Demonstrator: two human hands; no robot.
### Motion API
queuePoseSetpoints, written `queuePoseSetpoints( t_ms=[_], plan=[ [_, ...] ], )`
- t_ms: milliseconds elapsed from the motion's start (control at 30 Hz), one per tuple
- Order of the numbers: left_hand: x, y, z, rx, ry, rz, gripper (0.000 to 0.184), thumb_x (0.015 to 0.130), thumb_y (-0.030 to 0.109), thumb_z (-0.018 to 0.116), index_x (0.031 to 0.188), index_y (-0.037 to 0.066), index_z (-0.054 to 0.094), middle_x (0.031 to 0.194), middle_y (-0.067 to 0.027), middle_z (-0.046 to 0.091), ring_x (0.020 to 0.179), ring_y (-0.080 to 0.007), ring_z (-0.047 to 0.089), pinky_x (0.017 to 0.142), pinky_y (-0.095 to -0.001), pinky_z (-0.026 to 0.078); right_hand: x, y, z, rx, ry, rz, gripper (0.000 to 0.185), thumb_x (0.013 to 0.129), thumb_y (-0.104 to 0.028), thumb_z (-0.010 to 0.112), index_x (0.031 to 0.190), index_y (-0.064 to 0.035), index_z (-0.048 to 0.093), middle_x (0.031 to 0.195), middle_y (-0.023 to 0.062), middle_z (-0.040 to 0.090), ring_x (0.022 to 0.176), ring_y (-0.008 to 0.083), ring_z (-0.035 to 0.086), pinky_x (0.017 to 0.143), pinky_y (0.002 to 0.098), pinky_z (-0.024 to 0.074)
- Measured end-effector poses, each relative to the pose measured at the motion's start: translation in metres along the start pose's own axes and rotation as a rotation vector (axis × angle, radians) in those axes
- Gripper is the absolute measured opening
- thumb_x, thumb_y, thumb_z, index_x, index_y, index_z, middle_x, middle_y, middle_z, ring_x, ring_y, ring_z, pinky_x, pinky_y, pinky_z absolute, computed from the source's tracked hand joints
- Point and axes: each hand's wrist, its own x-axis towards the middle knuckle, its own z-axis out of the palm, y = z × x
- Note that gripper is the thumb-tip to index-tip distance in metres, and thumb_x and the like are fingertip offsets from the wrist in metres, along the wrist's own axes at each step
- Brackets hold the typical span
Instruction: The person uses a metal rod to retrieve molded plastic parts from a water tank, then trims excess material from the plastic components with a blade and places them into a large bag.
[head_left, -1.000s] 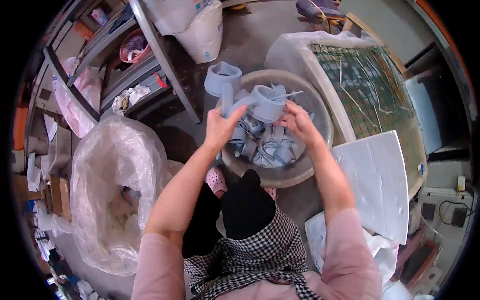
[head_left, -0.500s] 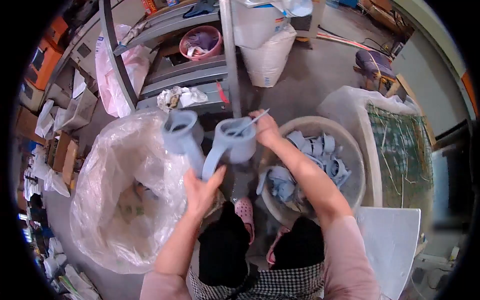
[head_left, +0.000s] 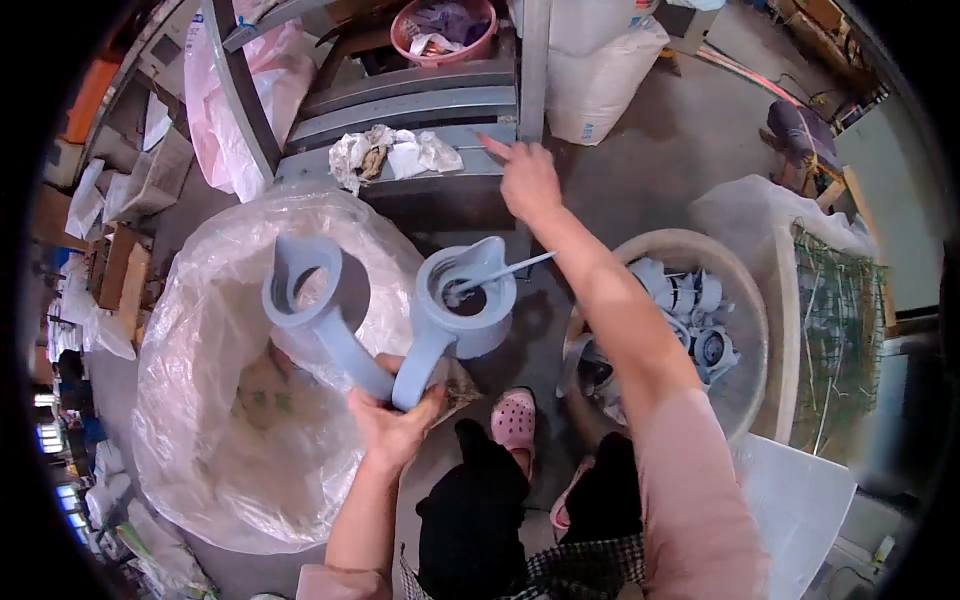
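My left hand (head_left: 398, 420) is closed around the handles of two grey-blue plastic jugs. The left jug (head_left: 335, 335) has a raised spout and a wide round opening. A thin plastic stem (head_left: 515, 268) rises from the mouth of the right jug (head_left: 480, 338) and sticks out past its rim. My right hand (head_left: 533, 182) is stretched forward to the metal ledge (head_left: 465, 172), fingers closed at a slim red object (head_left: 492, 146) whose kind I cannot make out. Crumpled white cloths (head_left: 415, 155) lie on the ledge to its left.
A large bag of clear plastic (head_left: 180, 420) stands open at left. On the right, a round tub (head_left: 755, 330) holds several grey-blue plastic parts. A pink basin (head_left: 478, 52) sits on the metal rack, beside a white sack (head_left: 595, 95). Green netting (head_left: 830, 330) stands far right.
My right hand has left the right jug and reached forward to the ledge. Both jugs, still in my left hand, have tipped to show more of their openings. The view has shifted.
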Motion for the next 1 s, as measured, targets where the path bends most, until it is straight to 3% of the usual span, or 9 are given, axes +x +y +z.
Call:
queuePoseSetpoints(
  t_ms=[133,167,200,267,400,567,600,833,1000],
  plan=[
    [0.006,-0.008,0.017,-0.191,-0.061,0.082,0.019,0.060,0.002,0.068,0.070,0.003,0.052,0.066,0.0013,0.053,0.060,-0.0076,0.048,0.056,-0.0229,0.039,-0.099,0.011,-0.101,0.608,-0.010,0.551,0.032,0.094,-0.029,0.040,0.091,0.0008,0.050,0.084,0.0233,0.053,0.086,0.0417,0.050,0.075,0.0451,0.0401],
    [0.006,-0.007,0.025,-0.249,-0.108,0.162,0.019,0.059,0.002,0.068,0.068,0.004,0.051,0.065,0.0012,0.053,0.059,-0.0076,0.048,0.056,-0.0226,0.039,-0.139,0.019,-0.117,0.696,0.067,0.469,0.028,0.094,-0.024,0.043,0.099,0.0008,0.054,0.073,0.0159,0.049,0.074,0.0317,0.052,0.069,0.0378,0.0421],
    [0.002,0.003,0.039,-0.266,-0.120,0.201,0.017,0.059,0.002,0.066,0.063,0.004,0.049,0.062,0.0011,0.050,0.057,-0.0070,0.046,0.052,-0.0226,0.037,-0.179,0.028,-0.127,0.249,0.213,0.061,0.023,0.095,-0.019,0.044,0.104,-0.0012,0.055,0.072,0.0094,0.046,0.066,0.0200,0.047,0.061,0.0307,0.0409],
    [-0.008,0.019,0.063,-0.369,-0.211,0.206,0.017,0.059,0.003,0.065,0.062,0.004,0.048,0.061,0.0011,0.049,0.055,-0.0068,0.044,0.050,-0.0226,0.036,-0.243,0.024,-0.156,0.817,-0.007,0.614,0.018,0.095,-0.013,0.044,0.104,-0.0030,0.054,0.072,0.0036,0.046,0.063,0.0107,0.043,0.055,0.0254,0.0375],
    [-0.038,0.050,0.109,-0.458,-0.422,0.244,0.016,0.059,0.003,0.062,0.059,0.002,0.046,0.059,0.0006,0.047,0.049,-0.0066,0.041,0.044,-0.0224,0.031,-0.285,-0.002,-0.224,0.869,0.172,0.565,0.014,0.095,-0.013,0.042,0.098,-0.0041,0.053,0.069,-0.0006,0.046,0.061,0.0054,0.041,0.053,0.0215,0.0341],
    [-0.085,0.078,0.159,-0.512,-0.641,0.152,0.010,0.061,0.006,0.057,0.065,-0.001,0.052,0.055,-0.0023,0.048,0.043,-0.0097,0.042,0.041,-0.0232,0.031,-0.297,-0.001,-0.260,1.176,0.484,0.763,0.019,0.091,-0.015,0.047,0.103,-0.0002,0.050,0.065,0.0099,0.050,0.058,0.0170,0.049,0.054,0.0324,0.0406],
    [-0.090,0.080,0.166,-0.516,-0.639,0.163,0.012,0.061,0.008,0.057,0.066,-0.002,0.053,0.053,-0.0036,0.048,0.042,-0.0108,0.043,0.041,-0.0234,0.031,-0.306,0.005,-0.266,0.887,0.462,0.624,0.017,0.089,-0.013,0.049,0.101,0.0000,0.049,0.067,0.0108,0.050,0.059,0.0176,0.049,0.055,0.0330,0.0412],
    [-0.117,0.081,0.206,-0.510,-0.769,0.148,0.010,0.061,0.006,0.055,0.066,-0.003,0.052,0.052,-0.0057,0.048,0.041,-0.0111,0.042,0.040,-0.0236,0.030,-0.340,0.037,-0.302,0.707,0.704,0.649,0.018,0.088,-0.017,0.051,0.095,0.0001,0.050,0.072,0.0157,0.057,0.063,0.0248,0.056,0.058,0.0352,0.0427],
    [-0.129,0.083,0.232,-0.569,-0.879,0.129,0.015,0.063,0.011,0.059,0.065,-0.003,0.051,0.049,-0.0045,0.044,0.039,-0.0124,0.040,0.038,-0.0246,0.029,-0.367,0.055,-0.309,0.507,0.580,0.431,0.019,0.084,-0.014,0.051,0.097,0.0006,0.054,0.077,0.0211,0.059,0.071,0.0386,0.058,0.062,0.0395,0.0448]
  ],
)
